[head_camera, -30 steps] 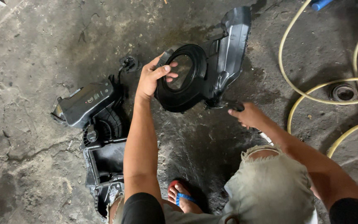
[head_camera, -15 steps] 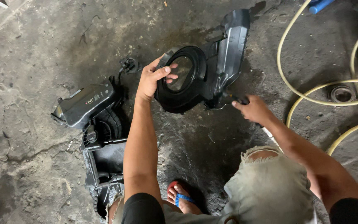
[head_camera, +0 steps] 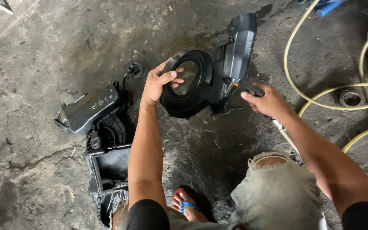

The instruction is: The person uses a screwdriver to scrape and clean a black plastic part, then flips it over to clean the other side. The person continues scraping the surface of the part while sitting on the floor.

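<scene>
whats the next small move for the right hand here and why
Probably bring the tool tip onto the black housing. The left hand already grips its round rim and props it up off the floor, and the right hand holds a dark-handled tool right beside the housing's edge.

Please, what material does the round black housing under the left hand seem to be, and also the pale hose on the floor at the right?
Round black housing, gripped by the left hand: probably moulded plastic, matt to slightly glossy, judging by its thin walls, ribs and formed rim.
Pale hose: likely flexible plastic or rubber, yellowish and smooth, since it lies in loose curves on the concrete floor.
</scene>
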